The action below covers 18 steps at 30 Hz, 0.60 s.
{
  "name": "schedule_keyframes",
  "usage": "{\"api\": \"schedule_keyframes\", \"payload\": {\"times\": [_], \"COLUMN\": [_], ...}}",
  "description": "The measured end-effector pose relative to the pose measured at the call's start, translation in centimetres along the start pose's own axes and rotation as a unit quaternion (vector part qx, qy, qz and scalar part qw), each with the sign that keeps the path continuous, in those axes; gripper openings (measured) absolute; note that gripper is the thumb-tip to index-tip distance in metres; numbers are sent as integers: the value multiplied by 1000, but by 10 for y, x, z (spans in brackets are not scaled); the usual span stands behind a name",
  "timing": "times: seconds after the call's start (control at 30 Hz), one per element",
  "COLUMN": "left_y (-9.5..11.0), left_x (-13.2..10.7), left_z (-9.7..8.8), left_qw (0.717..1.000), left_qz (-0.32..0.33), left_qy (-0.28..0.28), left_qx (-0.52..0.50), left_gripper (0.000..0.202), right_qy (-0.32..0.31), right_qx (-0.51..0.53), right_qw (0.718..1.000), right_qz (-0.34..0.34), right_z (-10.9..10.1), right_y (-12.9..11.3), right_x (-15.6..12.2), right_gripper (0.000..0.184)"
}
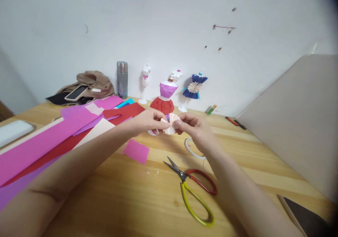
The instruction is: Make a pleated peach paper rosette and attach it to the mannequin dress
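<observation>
Between my two hands is a cream pleated paper fan (pixel 171 125), spread into a rosette. My left hand (pixel 151 121) pinches its left edge, and my right hand (pixel 192 125) pinches the right side with thumb and fingers. Just behind them stands a small mannequin (pixel 168 92) dressed in a purple paper top and a red paper skirt; its lower part is hidden by my hands. Nearer to me lie scissors (pixel 182 175) with one red and one yellow handle, blades apart. A white tape roll (pixel 190 149) is partly covered by my right wrist.
Coloured paper sheets (pixel 52 138) cover the table's left side, with a pink paper square (pixel 136 152) near the middle. Behind are a thermos (pixel 122 80), a bare mannequin (pixel 145 82) and one in blue paper (pixel 195 86). A phone (pixel 303 216) lies front right, beside my right forearm.
</observation>
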<state>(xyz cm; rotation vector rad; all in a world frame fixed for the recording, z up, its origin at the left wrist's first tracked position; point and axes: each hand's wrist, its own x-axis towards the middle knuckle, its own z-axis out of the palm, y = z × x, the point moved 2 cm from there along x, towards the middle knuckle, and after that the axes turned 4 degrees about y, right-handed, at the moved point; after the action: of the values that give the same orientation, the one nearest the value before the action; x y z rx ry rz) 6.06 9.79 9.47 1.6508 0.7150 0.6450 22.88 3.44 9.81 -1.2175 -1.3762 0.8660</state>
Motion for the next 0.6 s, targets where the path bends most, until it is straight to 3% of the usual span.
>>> {"api": "schedule_keyframes", "payload": {"times": [0.23,0.6], "left_y": [4,1], "left_x": [-2,-1], "left_z": [2,4], "left_qw": [998,998], "left_qz": [16,15], "left_qy": [47,52], "left_qx": [-47,6], "left_gripper": [16,14], "right_qy": [-8,-32], "right_qx": [-6,-37], "right_qw": [1000,998], "right_qz": [1,-28], "right_z": [5,8], "right_y": [1,9], "right_x": [-1,1], "right_gripper": [25,27]}}
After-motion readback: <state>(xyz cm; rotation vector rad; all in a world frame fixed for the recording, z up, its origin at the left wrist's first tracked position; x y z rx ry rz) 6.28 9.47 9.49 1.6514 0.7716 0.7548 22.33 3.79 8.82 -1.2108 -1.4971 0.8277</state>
